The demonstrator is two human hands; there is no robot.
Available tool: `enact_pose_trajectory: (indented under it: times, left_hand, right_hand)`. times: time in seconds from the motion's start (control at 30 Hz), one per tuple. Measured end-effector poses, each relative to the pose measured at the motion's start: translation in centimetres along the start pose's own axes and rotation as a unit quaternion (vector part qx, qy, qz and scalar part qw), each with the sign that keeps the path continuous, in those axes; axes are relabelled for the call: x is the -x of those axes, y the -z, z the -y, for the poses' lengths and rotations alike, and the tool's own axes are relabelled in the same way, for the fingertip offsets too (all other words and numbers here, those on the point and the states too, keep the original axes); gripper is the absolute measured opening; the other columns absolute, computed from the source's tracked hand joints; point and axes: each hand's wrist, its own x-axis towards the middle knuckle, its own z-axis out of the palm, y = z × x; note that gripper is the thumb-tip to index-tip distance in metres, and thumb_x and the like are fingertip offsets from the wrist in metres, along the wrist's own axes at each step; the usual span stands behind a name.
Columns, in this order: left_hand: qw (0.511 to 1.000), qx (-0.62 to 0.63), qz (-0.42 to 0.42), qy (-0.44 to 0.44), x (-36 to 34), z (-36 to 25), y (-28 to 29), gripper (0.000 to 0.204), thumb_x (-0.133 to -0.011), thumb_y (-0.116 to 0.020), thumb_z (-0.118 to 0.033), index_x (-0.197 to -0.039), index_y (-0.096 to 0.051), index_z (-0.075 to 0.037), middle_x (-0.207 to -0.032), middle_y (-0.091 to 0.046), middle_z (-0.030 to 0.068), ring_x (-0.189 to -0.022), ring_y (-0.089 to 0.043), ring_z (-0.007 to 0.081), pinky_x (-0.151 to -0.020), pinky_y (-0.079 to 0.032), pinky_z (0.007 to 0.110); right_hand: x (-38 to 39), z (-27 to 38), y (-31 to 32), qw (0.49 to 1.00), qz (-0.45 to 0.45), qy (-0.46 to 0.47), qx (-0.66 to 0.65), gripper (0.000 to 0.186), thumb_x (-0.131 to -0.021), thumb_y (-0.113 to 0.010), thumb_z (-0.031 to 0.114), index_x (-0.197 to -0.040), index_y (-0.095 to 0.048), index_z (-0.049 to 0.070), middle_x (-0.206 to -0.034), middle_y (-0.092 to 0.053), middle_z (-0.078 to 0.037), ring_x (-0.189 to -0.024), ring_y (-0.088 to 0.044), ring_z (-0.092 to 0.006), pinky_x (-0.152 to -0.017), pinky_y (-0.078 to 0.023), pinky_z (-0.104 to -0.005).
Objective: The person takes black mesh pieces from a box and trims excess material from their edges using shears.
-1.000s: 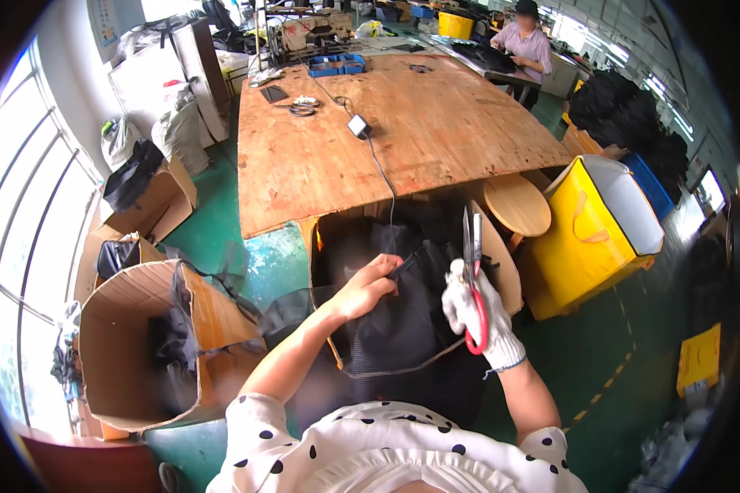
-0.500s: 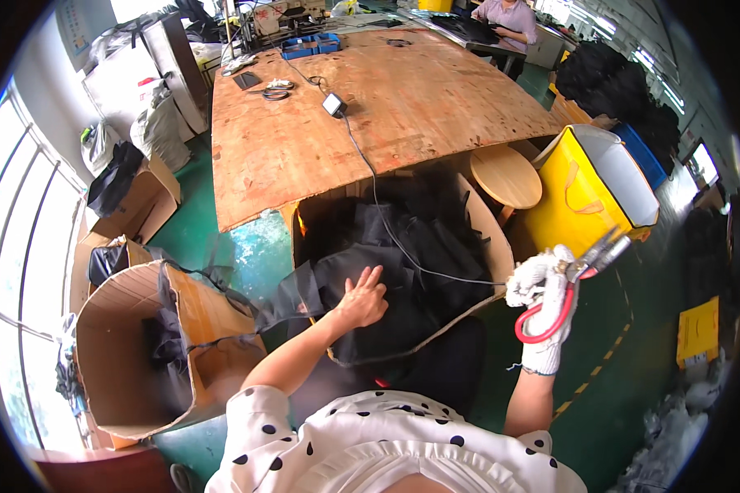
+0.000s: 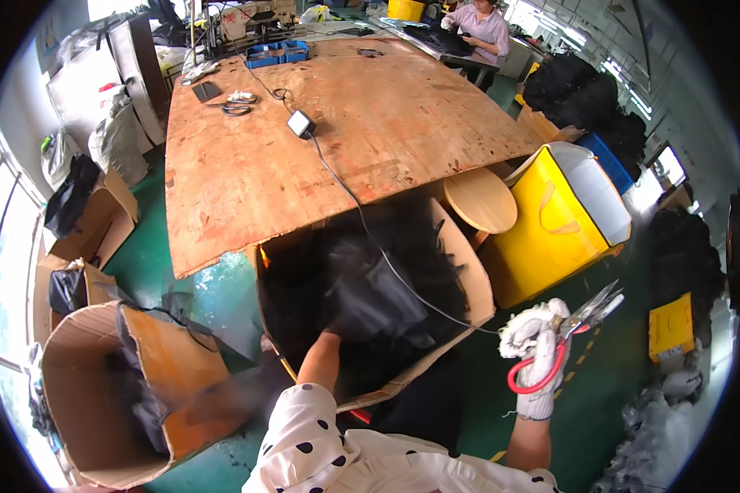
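My right hand (image 3: 537, 352), in a white knit glove, grips red-handled scissors (image 3: 569, 343) out to the right, blades pointing up and right over the green floor. My left arm reaches down into an open cardboard box (image 3: 467, 271) in front of me. My left hand (image 3: 335, 331) is buried among the black fabric (image 3: 370, 283) that fills the box, so its fingers are hidden. A thin grey cable (image 3: 362, 209) runs from a small black adapter (image 3: 301, 124) on the table down across the box.
A large worn plywood table (image 3: 337, 123) stands beyond the box, with scissors (image 3: 237, 107) and blue trays (image 3: 275, 54) at its far end. A round wooden stool (image 3: 480, 200) and a yellow bin (image 3: 555, 222) stand to the right. Cardboard boxes (image 3: 99, 394) with dark cloth sit at left. A person (image 3: 477, 25) works far off.
My left hand has gone from lying on top of the black fabric to down inside it. My right hand with the scissors has swung out to the right, away from the box.
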Motion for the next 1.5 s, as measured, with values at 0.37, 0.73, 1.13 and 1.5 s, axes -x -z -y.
enact_pose_trajectory:
  times: [0.37, 0.73, 1.13, 1.5]
  left_hand:
    - [0.992, -0.109, -0.031, -0.06, 5.3, -2.7, 5.9, 0.055, -0.084, -0.048, -0.032, -0.134, -0.038, -0.01, -0.142, -0.031, 0.016, -0.129, -0.035, 0.0299, -0.104, -0.032, 0.041]
    - [0.934, 0.277, -0.193, -0.114, 27.2, -17.6, 23.0, 0.016, -0.087, -0.06, -0.014, -0.094, -0.06, 0.0, -0.071, -0.058, 0.0023, -0.069, -0.052, 0.006, -0.064, -0.046, 0.025]
    - [0.92, 0.195, -0.231, -0.25, 27.8, -21.6, 21.0, 0.027, -0.085, -0.06, -0.026, -0.092, -0.055, -0.001, -0.075, -0.061, 0.0189, -0.076, -0.06, 0.038, -0.066, -0.047, 0.042]
    - [0.838, -0.28, -0.467, -0.022, 31.9, -19.5, 22.4, 0.033, -0.073, -0.066, -0.034, -0.091, -0.054, -0.01, -0.073, -0.048, 0.0039, -0.066, -0.051, 0.0175, -0.063, -0.038, 0.032]
  right_hand:
    - [1.5, -0.4, -0.2, 0.999, -0.017, -0.022, -0.019, 0.041, -0.085, -0.06, 0.016, -0.119, -0.039, 0.008, -0.078, -0.052, -0.004, -0.059, -0.048, -0.0094, -0.049, -0.042, -0.0249]
    - [0.8, -3.6, -3.6, 0.756, 0.04, -0.371, -0.538, 0.024, -0.093, -0.046, 0.028, -0.074, -0.04, 0.014, -0.065, -0.04, 0.001, -0.059, -0.039, -0.0094, -0.05, -0.034, -0.0238]
    - [0.9, -4.9, -7.8, 0.637, -0.045, -0.411, -0.651, 0.003, -0.088, -0.047, 0.006, -0.091, -0.048, 0.007, -0.076, -0.045, 0.001, -0.065, -0.044, -0.008, -0.063, -0.039, -0.0238]
    - [-0.7, -6.9, -6.1, 0.874, 0.052, -0.296, -0.383, 0.021, -0.094, -0.042, 0.015, -0.111, -0.046, 0.004, -0.092, -0.052, -0.004, -0.079, -0.051, -0.0101, -0.067, -0.042, -0.0214]
